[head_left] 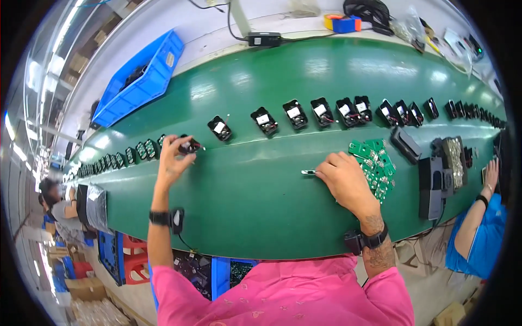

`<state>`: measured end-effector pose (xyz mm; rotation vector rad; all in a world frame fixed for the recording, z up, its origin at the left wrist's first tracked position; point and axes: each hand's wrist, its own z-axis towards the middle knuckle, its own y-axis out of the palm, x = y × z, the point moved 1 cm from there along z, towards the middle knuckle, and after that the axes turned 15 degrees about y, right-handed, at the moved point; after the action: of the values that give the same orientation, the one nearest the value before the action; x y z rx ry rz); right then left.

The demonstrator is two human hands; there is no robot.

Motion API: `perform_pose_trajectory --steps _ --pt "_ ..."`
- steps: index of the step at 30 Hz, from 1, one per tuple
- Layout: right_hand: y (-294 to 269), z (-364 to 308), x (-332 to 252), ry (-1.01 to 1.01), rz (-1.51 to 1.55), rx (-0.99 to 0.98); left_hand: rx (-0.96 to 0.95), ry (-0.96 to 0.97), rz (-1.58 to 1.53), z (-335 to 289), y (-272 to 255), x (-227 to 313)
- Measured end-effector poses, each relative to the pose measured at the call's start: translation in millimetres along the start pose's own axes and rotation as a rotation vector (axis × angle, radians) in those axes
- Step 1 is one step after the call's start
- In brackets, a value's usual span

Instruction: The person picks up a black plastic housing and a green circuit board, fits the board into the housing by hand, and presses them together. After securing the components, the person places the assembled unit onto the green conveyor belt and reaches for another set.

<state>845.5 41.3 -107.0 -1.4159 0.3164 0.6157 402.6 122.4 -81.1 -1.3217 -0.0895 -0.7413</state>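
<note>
My left hand (173, 163) reaches to the row at the left. Its thumb and fingers close around a small black plastic housing (191, 145) with wires in it. My right hand (345, 179) hovers over the green mat, pinching a small thin circuit board (308, 172), seen nearly edge-on. Just right of that hand lies a loose pile of green circuit boards (375, 163). Open black housings (220, 129) with white blocks and wires inside run along the table to the right. Housings with green boards in them (130, 156) line up at the left.
A blue crate (141, 79) stands at the back left. Dark grey devices (431, 187) and a tray of small parts (452, 160) sit at the right. A co-worker's arm (478, 206) rests at the right edge; another person (62, 209) sits far left. Tape rolls (342, 24) lie behind.
</note>
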Motion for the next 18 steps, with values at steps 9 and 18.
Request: perform_pose_trajectory --steps 9,18 --pt "5.8 -11.7 -34.5 -0.12 0.679 -0.219 0.15 -0.28 -1.15 -25.1 86.3 149.1" --pt "13.5 -10.8 -30.7 -0.15 0.714 -0.153 0.048 -0.309 -1.419 -27.1 131.4 179.7"
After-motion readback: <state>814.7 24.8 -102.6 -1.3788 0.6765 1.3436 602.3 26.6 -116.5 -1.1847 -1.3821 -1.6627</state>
